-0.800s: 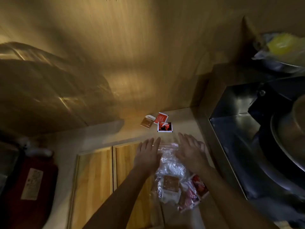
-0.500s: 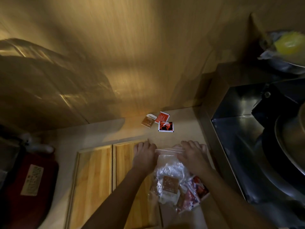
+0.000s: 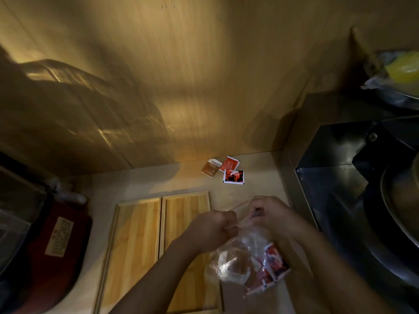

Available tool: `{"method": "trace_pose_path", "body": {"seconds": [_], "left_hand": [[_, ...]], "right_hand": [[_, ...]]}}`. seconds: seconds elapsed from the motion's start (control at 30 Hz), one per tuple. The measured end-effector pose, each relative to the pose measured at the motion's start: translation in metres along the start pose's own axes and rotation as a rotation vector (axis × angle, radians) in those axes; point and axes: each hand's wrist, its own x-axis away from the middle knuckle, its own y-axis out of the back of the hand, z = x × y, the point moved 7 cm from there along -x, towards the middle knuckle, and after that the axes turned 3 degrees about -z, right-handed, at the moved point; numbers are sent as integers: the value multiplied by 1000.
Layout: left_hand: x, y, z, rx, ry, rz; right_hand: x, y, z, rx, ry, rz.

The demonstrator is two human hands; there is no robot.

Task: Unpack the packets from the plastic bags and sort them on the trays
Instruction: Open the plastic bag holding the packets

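Note:
A clear plastic bag with several red and brown packets inside hangs between my hands over the counter. My left hand pinches the left side of its top edge, and my right hand pinches the right side. Two wooden trays lie side by side: the left tray and the right tray, whose right part sits under my left hand. Three loose packets lie near the wall: a brown packet, a red packet and a red-and-black packet.
A dark metal stove with a pan fills the right side. A red object with a label lies at the left. A wooden wall rises behind the counter. A bowl with something yellow sits at the top right.
My hands were flat on the bag's top. They have closed on its top edge and lifted it, so the bag hangs with the packets bunched at the bottom.

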Motion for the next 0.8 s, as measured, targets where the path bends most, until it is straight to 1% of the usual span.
{"method": "trace_pose_path", "body": {"seconds": [0.07,0.1,0.17,0.23,0.3,0.37,0.4,0.43,0.5,0.57,0.67,0.8], "left_hand": [[3,5,-11,65,9,-1],[5,9,-16,139,38,-3],[10,11,-21,393,148,33],[16,12,-24,656,264,74],[23,13,-24,869,367,82],[31,13,-18,1055,466,75],[35,11,-15,1149,512,67],[38,10,-12,1243,550,52],[42,5,-9,1399,610,-11],[44,2,-7,1461,642,-82],[48,-1,-12,1458,647,-136],[55,-10,-6,1360,726,-186]], "right_hand": [[-1,3,12,50,23,82],[-1,4,18,83,36,106],[-1,9,28,65,46,113],[-1,13,36,-15,60,90],[0,18,42,-26,78,-11],[3,22,47,15,104,-174],[7,22,50,0,118,-249],[11,18,51,-36,125,-304],[19,7,49,-106,100,-357],[26,-8,44,-140,60,-340],[39,-28,43,-195,48,-275],[54,-35,47,-261,61,-266]]}}
